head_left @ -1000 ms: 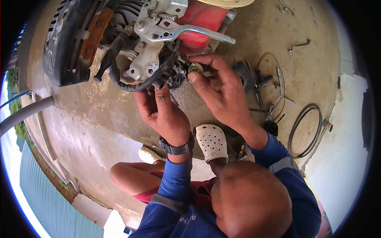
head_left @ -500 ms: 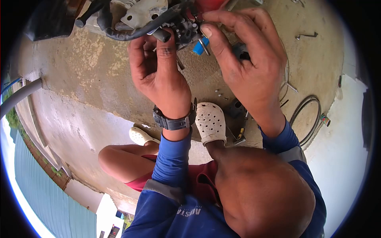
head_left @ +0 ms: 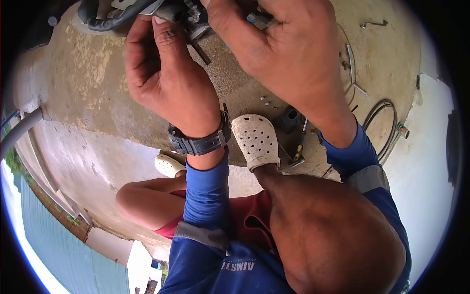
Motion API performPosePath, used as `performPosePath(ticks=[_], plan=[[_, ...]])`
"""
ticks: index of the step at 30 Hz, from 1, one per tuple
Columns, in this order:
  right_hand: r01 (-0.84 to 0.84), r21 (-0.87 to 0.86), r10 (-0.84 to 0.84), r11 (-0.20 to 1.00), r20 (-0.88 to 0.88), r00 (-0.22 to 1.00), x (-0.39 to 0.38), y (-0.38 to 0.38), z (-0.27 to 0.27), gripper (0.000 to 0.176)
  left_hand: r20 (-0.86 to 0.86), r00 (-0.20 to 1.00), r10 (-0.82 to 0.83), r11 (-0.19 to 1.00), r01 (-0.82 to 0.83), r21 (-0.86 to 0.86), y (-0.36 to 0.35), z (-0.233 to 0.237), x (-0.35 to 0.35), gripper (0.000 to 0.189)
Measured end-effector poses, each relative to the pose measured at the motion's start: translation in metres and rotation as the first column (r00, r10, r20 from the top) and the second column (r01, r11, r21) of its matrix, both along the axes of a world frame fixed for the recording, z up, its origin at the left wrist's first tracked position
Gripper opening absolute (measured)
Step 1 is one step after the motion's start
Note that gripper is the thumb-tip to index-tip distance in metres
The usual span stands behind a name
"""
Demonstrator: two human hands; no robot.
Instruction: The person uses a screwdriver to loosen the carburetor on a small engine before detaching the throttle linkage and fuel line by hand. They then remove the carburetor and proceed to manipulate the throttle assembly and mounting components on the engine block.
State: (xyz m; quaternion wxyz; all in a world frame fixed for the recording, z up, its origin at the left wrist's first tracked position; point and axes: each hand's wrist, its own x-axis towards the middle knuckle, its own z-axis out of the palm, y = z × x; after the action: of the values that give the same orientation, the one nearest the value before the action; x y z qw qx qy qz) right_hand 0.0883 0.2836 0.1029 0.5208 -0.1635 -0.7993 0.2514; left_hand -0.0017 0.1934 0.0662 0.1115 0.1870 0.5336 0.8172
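At the top edge of the head view is a dark metal and rubber assembly (head_left: 195, 17), partly cut off by the frame. My left hand (head_left: 169, 73) has its thumb and fingers closed on a black rubber piece (head_left: 170, 13) at the assembly's left side. A black hose (head_left: 110, 23) runs just left of those fingers. Over the assembly's right side is my right hand (head_left: 289, 54), its fingers curled and their tips cut off by the top edge, so what it touches cannot be made out.
On the concrete floor (head_left: 93, 88) lie a T-handled wrench (head_left: 351, 63), an L-shaped wrench (head_left: 374, 23), a coiled black hose (head_left: 394, 115), a yellow-handled screwdriver (head_left: 298, 152) and small metal bits (head_left: 265, 100). A pipe (head_left: 24, 128) stands at the left.
The view has shifted, so the assembly sits higher and farther left. My left hand has moved up and left with it. My right hand appears larger and its fingertips have passed out of view.
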Motion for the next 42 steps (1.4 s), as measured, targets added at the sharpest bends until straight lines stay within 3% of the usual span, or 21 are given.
performPosePath(ticks=[2, 5, 7, 10, 12, 14, 16, 18, 20, 22, 23, 25, 30, 34, 36, 40, 42], plan=[[0.042, 0.076, -0.038, 0.996, -0.056, 0.998, 0.001, 0.003, -0.002, 0.008, 0.0, 1.0, 0.001, 1.0, -0.001, -0.03, 0.003, 0.006, 0.001, 0.022], [0.027, 0.099, -0.032, 0.995, 0.053, 0.998, 0.009, -0.001, 0.013, 0.009, -0.013, 1.0, -0.009, 0.998, 0.009, -0.063, 0.004, 0.012, 0.001, 0.02], [0.035, 0.003, -0.034, 0.999, 0.277, 0.96, 0.013, -0.005, 0.027, 0.02, -0.001, 1.0, -0.003, 0.992, 0.003, -0.125, 0.005, 0.015, 0.002, 0.019], [0.082, -0.094, -0.049, 0.992, 0.312, 0.949, 0.012, -0.005, 0.024, 0.011, -0.053, 0.999, 0.004, 0.99, -0.011, -0.144, 0.003, 0.009, 0.0, 0.018], [0.06, -0.013, -0.056, 0.998, 0.213, 0.975, 0.012, 0.002, 0.01, 0.012, -0.046, 0.999, -0.004, 0.991, -0.002, -0.132, 0.002, 0.011, 0.001, 0.02], [0.039, -0.134, -0.021, 0.99, 0.13, 0.991, 0.014, 0.001, 0.014, 0.011, -0.024, 0.999, -0.048, 0.986, 0.043, -0.163, 0.001, 0.016, 0.003, 0.022], [0.047, -0.117, -0.035, 0.992, 0.102, 0.994, 0.02, 0.005, 0.015, 0.014, 0.002, 0.998, -0.057, 0.989, 0.056, -0.133, 0.0, 0.016, 0.004, 0.023], [0.157, -0.175, -0.152, 0.972, 0.037, 0.988, 0.029, 0.008, 0.015, 0.024, 0.031, 0.999, -0.033, 0.983, 0.038, -0.178, -0.002, 0.018, 0.006, 0.022], [0.207, -0.128, -0.202, 0.97, 0.054, 0.978, 0.039, 0.019, 0.023, 0.03, 0.012, 0.999, -0.032, 0.982, 0.034, -0.185, -0.002, 0.019, 0.006, 0.022], [0.209, 0.086, -0.217, 0.974, 0.104, 0.971, 0.043, 0.036, 0.027, 0.033, 0.045, 0.999, -0.02, 0.984, 0.028, -0.179, -0.004, 0.02, 0.008, 0.021], [0.215, 0.093, -0.224, 0.972, 0.098, 0.97, 0.043, 0.041, 0.031, 0.033, 0.061, 0.998, -0.018, 0.98, 0.03, -0.197, -0.005, 0.022, 0.009, 0.02], [0.184, 0.207, -0.239, 0.961, 0.286, 0.928, 0.04, 0.05, 0.041, 0.042, 0.066, 0.997, -0.028, 0.984, 0.039, -0.176, -0.006, 0.022, 0.009, 0.019], [0.235, 0.392, -0.348, 0.889, 0.246, 0.905, 0.028, 0.065, 0.023, 0.046, 0.104, 0.994, -0.041, 0.986, 0.057, -0.158, -0.009, 0.021, 0.006, 0.016], [0.287, 0.332, -0.36, 0.899, 0.184, 0.915, 0.027, 0.066, 0.017, 0.04, 0.095, 0.995, -0.002, 0.969, 0.025, -0.245, -0.01, 0.022, 0.008, 0.018], [0.242, 0.144, -0.266, 0.959, 0.174, 0.948, 0.03, 0.064, 0.014, 0.04, 0.081, 0.997, -0.003, 0.967, 0.024, -0.253, -0.013, 0.021, 0.008, 0.018], [0.217, 0.012, -0.215, 0.976, 0.171, 0.961, 0.038, 0.058, 0.014, 0.038, 0.063, 0.998, 0.008, 0.968, 0.008, -0.25, -0.011, 0.02, 0.008, 0.018], [0.196, -0.152, -0.15, 0.969, 0.271, 0.951, 0.043, 0.056, 0.023, 0.043, 0.057, 0.998, 0.003, 0.973, 0.011, -0.232, -0.011, 0.02, 0.01, 0.018]])
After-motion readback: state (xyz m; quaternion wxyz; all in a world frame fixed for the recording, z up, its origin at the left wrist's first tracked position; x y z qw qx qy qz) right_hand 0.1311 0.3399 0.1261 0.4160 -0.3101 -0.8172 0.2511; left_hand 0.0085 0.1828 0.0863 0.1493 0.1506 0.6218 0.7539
